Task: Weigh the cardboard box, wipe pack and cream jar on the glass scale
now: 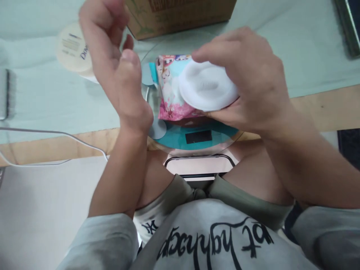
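My right hand (247,78) grips a small pack of wet wipes (170,88) by its right end. The pack has a pink and pale blue cartoon print and a wide white lid (208,86), which faces up and is closed. My left hand (115,63) is raised to the left of the pack, holding nothing, with its fingers loosely bent and apart. Beneath the pack and hands lies a round glass scale (171,137) with a teal area and a dark display. Part of the scale is hidden by the pack and my right hand.
A round cream-coloured jar (70,50) stands behind my left hand on the pale green cloth (30,90). A cardboard box (182,17) is at the back. A white cable (56,132) crosses the wooden edge (323,108) at left. A dark-edged object (350,26) lies far right.
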Tool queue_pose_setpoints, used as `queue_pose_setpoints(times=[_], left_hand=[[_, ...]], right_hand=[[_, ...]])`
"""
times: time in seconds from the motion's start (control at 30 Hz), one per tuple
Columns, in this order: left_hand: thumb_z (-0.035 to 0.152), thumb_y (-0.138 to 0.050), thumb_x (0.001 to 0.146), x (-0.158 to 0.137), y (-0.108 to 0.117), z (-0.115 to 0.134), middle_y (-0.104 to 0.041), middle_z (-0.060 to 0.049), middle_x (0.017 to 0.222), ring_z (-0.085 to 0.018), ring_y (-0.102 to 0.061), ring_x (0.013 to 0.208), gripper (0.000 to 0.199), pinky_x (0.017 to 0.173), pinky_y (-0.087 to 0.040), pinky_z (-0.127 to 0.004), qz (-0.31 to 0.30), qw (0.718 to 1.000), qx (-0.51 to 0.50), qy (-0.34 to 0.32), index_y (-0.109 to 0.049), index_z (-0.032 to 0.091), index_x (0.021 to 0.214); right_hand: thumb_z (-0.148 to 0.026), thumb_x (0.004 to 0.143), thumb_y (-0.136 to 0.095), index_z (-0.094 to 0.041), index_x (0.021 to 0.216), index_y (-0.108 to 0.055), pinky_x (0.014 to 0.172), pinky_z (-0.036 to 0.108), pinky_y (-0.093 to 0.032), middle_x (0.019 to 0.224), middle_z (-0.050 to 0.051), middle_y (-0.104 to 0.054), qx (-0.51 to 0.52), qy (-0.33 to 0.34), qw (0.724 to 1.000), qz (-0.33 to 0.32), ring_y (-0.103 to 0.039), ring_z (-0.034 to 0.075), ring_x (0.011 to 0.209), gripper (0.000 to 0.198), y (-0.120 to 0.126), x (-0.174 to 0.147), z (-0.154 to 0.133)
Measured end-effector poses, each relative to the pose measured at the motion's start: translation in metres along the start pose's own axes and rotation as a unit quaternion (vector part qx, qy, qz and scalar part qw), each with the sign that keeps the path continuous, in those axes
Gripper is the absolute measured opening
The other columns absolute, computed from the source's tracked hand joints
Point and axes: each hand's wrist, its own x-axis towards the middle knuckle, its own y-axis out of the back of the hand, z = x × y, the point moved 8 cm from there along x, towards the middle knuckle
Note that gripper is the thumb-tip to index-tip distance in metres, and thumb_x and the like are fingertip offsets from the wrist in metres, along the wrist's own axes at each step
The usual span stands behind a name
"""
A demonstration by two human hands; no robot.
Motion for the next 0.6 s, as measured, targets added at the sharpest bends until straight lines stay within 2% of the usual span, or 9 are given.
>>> queue_pose_setpoints(times=[0.07,0.1,0.17,0.23,0.27,0.37,0.43,0.53,0.6], left_hand=[[0.077,-0.041,0.1,-0.002,-0.01,-0.005,-0.058,0.001,0.138,-0.024,-0.06,0.129,0.064,0.107,-0.059,-0.038,0.068,0.994,-0.077,0.022,-0.052,0.032,0.145],[0.075,-0.047,0.1,-0.003,-0.019,-0.005,-0.062,0.0,0.136,-0.025,-0.063,0.127,0.062,0.107,-0.059,-0.039,0.064,0.993,-0.095,0.037,-0.058,0.032,0.142],[0.067,-0.05,0.103,-0.003,-0.039,-0.001,-0.067,-0.002,0.134,-0.026,-0.065,0.125,0.053,0.108,-0.057,-0.042,-0.004,0.993,-0.1,0.068,-0.062,0.031,0.14],[0.065,-0.051,0.104,-0.003,-0.049,0.004,-0.07,-0.005,0.131,-0.027,-0.066,0.12,0.051,0.106,-0.055,-0.043,-0.052,0.988,-0.107,0.094,-0.065,0.027,0.135],[0.067,-0.051,0.103,-0.003,-0.05,0.005,-0.071,-0.006,0.128,-0.027,-0.067,0.117,0.053,0.103,-0.055,-0.042,-0.064,0.986,-0.112,0.102,-0.066,0.026,0.133],[0.073,-0.048,0.101,0.0,-0.048,0.005,-0.072,-0.006,0.116,-0.026,-0.068,0.108,0.055,0.095,-0.055,-0.041,-0.049,0.984,-0.119,0.121,-0.069,0.027,0.124],[0.076,-0.046,0.1,0.0,-0.048,0.002,-0.072,-0.005,0.111,-0.026,-0.067,0.103,0.056,0.092,-0.054,-0.041,-0.041,0.982,-0.124,0.138,-0.07,0.029,0.119],[0.08,-0.047,0.097,0.0,-0.052,-0.002,-0.071,-0.006,0.11,-0.027,-0.066,0.102,0.061,0.091,-0.052,-0.04,-0.048,0.979,-0.128,0.151,-0.069,0.027,0.117],[0.079,-0.048,0.097,-0.001,-0.054,-0.002,-0.071,-0.006,0.109,-0.027,-0.065,0.101,0.06,0.09,-0.051,-0.04,-0.053,0.979,-0.132,0.145,-0.068,0.026,0.117]], right_hand=[[-0.071,0.088,-0.07,-0.032,0.153,-0.053,0.13,0.057,-0.043,0.156,0.002,-0.053,-0.008,0.053,0.998,-0.018,-0.052,0.032,0.147,0.078,-0.003,0.0,0.003],[-0.072,0.09,-0.066,-0.029,0.155,-0.052,0.132,0.056,-0.04,0.16,0.003,-0.049,0.016,0.079,0.997,-0.008,-0.047,0.032,0.153,0.079,-0.002,-0.001,0.005],[-0.066,0.102,-0.051,-0.027,0.152,-0.056,0.133,0.049,-0.041,0.157,0.003,-0.052,0.104,0.094,0.989,0.053,-0.047,0.027,0.154,0.063,0.003,-0.005,0.018],[-0.055,0.11,-0.041,-0.029,0.141,-0.066,0.125,0.04,-0.049,0.144,-0.002,-0.064,0.201,0.045,0.97,0.128,-0.058,0.019,0.143,0.048,0.003,-0.009,0.041],[-0.056,0.11,-0.042,-0.031,0.134,-0.07,0.119,0.037,-0.053,0.137,-0.004,-0.068,0.241,0.008,0.957,0.162,-0.063,0.017,0.135,0.045,0.0,-0.011,0.054],[-0.066,0.103,-0.052,-0.032,0.118,-0.078,0.109,0.036,-0.058,0.123,-0.004,-0.074,0.319,-0.06,0.924,0.204,-0.07,0.018,0.12,0.047,-0.013,-0.014,0.081],[-0.069,0.101,-0.053,-0.029,0.116,-0.079,0.105,0.036,-0.059,0.119,-0.001,-0.074,0.309,-0.079,0.927,0.199,-0.07,0.018,0.115,0.051,-0.017,-0.013,0.087],[-0.074,0.099,-0.051,-0.024,0.119,-0.077,0.095,0.035,-0.06,0.112,0.002,-0.073,0.242,-0.089,0.951,0.168,-0.068,0.017,0.104,0.06,-0.018,-0.012,0.087],[-0.077,0.098,-0.049,-0.023,0.119,-0.075,0.094,0.035,-0.059,0.112,0.003,-0.072,0.226,-0.092,0.957,0.155,-0.066,0.017,0.103,0.064,-0.017,-0.011,0.087]])
